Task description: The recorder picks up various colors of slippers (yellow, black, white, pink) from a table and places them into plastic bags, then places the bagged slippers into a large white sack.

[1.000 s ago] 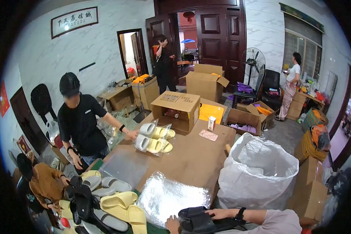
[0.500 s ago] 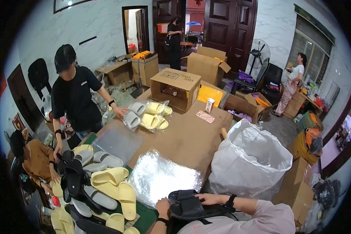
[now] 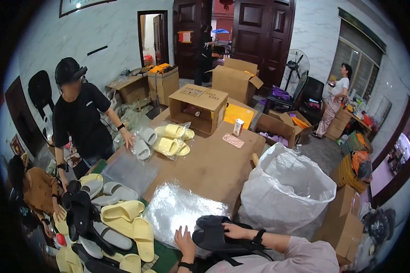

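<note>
At the table's near edge, my right hand [image 3: 235,231] grips a black slipper [image 3: 208,237], its fingers tucked into the opening under the strap. A second dark sole seems to lie along it, though I cannot tell for certain. My left hand [image 3: 185,242] is just left of the slipper, fingers spread and holding nothing. It hovers by the lower edge of a shiny stack of clear plastic bags [image 3: 180,207]; whether it touches them I cannot tell. To the left lies a heap of loose slippers, with yellow slippers [image 3: 142,237], grey slippers [image 3: 123,189] and black slippers [image 3: 80,214].
Bagged slippers [image 3: 172,141] lie mid-table, beside a co-worker's hand [image 3: 128,139]. Behind them are an open carton [image 3: 198,102], a phone [image 3: 233,140] and a small box [image 3: 238,127]. A large white sack [image 3: 278,200] stands at the table's right. Another person sits at left [image 3: 38,191].
My left hand has come off the black slipper and opened to its left. The co-worker's hand still rests by the bagged slippers. The whole view has shifted slightly.
</note>
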Tool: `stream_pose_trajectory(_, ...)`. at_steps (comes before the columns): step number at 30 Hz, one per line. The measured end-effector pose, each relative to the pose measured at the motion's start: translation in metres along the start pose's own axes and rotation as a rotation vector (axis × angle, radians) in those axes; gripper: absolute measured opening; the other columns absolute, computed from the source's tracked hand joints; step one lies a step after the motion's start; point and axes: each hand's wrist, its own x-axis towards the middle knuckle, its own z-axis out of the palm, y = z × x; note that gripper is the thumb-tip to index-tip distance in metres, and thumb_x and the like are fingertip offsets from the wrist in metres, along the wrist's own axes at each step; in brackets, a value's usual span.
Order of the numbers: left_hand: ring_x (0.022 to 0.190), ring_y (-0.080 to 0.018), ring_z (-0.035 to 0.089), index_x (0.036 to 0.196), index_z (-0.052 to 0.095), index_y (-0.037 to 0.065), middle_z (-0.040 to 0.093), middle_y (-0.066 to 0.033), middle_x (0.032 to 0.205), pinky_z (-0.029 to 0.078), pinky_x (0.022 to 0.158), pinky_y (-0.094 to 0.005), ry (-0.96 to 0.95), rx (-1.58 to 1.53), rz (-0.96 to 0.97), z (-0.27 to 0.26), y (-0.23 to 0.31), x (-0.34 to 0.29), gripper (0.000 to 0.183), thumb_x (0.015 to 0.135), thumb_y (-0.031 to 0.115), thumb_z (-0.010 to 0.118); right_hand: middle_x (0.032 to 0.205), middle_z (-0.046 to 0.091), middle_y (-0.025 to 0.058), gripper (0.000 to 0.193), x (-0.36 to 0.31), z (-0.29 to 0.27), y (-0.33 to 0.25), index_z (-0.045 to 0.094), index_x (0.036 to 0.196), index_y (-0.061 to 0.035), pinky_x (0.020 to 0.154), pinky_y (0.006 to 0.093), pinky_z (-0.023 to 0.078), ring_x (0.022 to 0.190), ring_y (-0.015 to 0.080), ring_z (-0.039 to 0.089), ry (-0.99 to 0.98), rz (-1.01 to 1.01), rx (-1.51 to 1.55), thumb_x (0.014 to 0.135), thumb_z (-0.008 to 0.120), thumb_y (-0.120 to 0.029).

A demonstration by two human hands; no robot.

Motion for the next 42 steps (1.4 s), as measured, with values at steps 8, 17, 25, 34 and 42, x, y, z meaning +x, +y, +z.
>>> stream_pose_trajectory(8, 0.122, -0.0448, 0.035, 0.120, 0.057, 0.010, 0.042, -0.0211, 0.133, 0.030, 0.101, -0.0493, -0.072, -0.046, 0.156, -0.011, 0.031, -0.002, 0.034, 0.086, 0.008, 0.055, 0.132, 0.041, 0.0259, 0.026, 0.025, 0.006, -0.021, 0.059, 0.091, 0.0064, 0.091, 0.0427, 0.041, 0.109, 0.0409, 0.049, 0.217, -0.016, -0.134, 0.083, 0.054, -0.018)
stream_pose_trajectory(17, 0.121, -0.0382, 0.041, 0.116, 0.062, 0.013, 0.043, -0.0222, 0.132, 0.034, 0.100, -0.0444, -0.200, -0.109, 0.352, -0.035, 0.053, -0.009, 0.029, 0.087, 0.014, 0.057, 0.122, 0.045, 0.0320, 0.019, 0.067, 0.027, -0.045, 0.053, 0.078, 0.0023, 0.086, 0.0497, 0.043, 0.097, 0.0476, 0.051, 0.674, -0.184, -0.397, 0.078, 0.059, -0.016)
stream_pose_trajectory(25, 0.123, -0.0290, 0.042, 0.124, 0.054, 0.005, 0.046, -0.0174, 0.132, 0.032, 0.101, -0.0334, -0.401, -0.478, 0.167, -0.092, 0.114, -0.001, 0.032, 0.094, 0.010, 0.046, 0.127, 0.042, 0.0285, 0.030, 0.136, 0.010, -0.076, 0.059, 0.102, -0.0039, 0.086, 0.0538, 0.041, 0.111, 0.0432, 0.045, 0.475, -0.037, -0.459, 0.080, 0.055, -0.024)
stream_pose_trajectory(34, 0.093, -0.0212, 0.055, 0.123, 0.048, -0.006, 0.058, -0.0132, 0.112, 0.046, 0.080, -0.0320, -0.047, -0.594, -0.390, -0.141, 0.109, 0.037, 0.040, 0.097, 0.024, 0.043, 0.093, 0.057, 0.0103, 0.028, 0.076, -0.027, -0.123, 0.057, 0.103, -0.0052, 0.078, 0.0409, 0.046, 0.093, 0.0324, 0.055, 0.486, -0.450, -0.350, 0.080, 0.062, -0.022)
stream_pose_trajectory(42, 0.097, -0.0154, 0.055, 0.124, 0.050, -0.002, 0.058, -0.0091, 0.112, 0.047, 0.081, -0.0277, -0.105, -0.893, -0.447, -0.138, 0.072, 0.039, 0.037, 0.097, 0.023, 0.045, 0.103, 0.058, 0.0100, 0.043, 0.040, -0.051, -0.123, 0.054, 0.109, -0.0068, 0.079, 0.0468, 0.040, 0.099, 0.0289, 0.055, 1.201, -0.103, -0.759, 0.076, 0.066, -0.031)
